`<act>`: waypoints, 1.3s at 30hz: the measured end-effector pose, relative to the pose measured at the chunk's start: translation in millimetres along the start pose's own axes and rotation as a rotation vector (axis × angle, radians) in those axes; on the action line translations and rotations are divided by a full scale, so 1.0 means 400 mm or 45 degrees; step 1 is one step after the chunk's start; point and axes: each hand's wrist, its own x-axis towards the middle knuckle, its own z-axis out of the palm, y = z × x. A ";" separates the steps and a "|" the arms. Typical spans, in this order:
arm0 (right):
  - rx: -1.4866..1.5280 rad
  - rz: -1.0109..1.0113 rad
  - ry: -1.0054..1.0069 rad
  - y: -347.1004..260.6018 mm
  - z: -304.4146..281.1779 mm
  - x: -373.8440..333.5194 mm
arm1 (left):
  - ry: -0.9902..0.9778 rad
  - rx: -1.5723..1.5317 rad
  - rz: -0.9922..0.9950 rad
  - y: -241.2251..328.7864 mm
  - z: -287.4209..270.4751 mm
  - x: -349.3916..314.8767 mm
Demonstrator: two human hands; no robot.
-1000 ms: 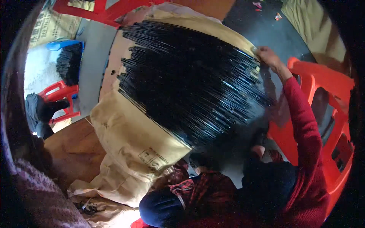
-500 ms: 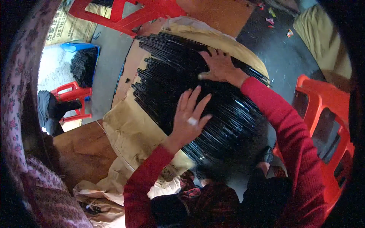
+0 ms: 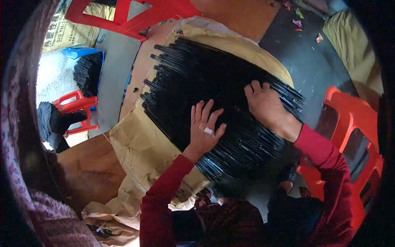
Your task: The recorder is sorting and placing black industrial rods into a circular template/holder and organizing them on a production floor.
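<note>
A broad heap of thin black rods [image 3: 222,70] lies slantwise before me, its left ends uneven. My left hand [image 3: 203,129] rests on the near part of the heap, palm down and fingers spread. A small white patch [image 3: 208,130] is stuck on the back of this hand. Farther right, my right hand [image 3: 269,107] is over the rods with its fingers bent inward. Whatever may be under those fingertips is hidden. Brown paper [image 3: 144,140] is spread beneath the heap and shows along its near left and far sides.
Red plastic stools stand at the right [image 3: 349,123] and far left [image 3: 76,109]; red plastic furniture [image 3: 123,20] is at the top. A blue-edged container [image 3: 78,52] holds more black rods. Crumpled paper [image 3: 119,210] lies lower left. Small wrappers [image 3: 297,23] litter the floor.
My right hand has moved right and toward me, its fingers going from spread to bent. Some rod ends now jut farther right. My left hand stays nearly in place.
</note>
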 end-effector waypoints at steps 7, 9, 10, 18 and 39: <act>0.095 0.054 -0.045 -0.021 -0.035 -0.034 | 0.065 -0.174 -0.031 -0.012 -0.009 0.029; 0.191 0.052 -0.010 0.006 -0.030 -0.025 | 0.242 -0.272 -0.052 -0.064 -0.014 0.075; 0.203 0.057 -0.031 0.020 -0.025 -0.029 | 0.289 -0.235 -0.058 -0.107 -0.023 0.109; 0.889 0.280 0.479 0.232 -0.014 -0.049 | 0.497 0.211 0.118 -0.333 0.009 0.395; 0.973 0.855 0.116 0.165 0.110 -0.536 | -0.364 -0.090 0.560 -0.187 -0.026 0.375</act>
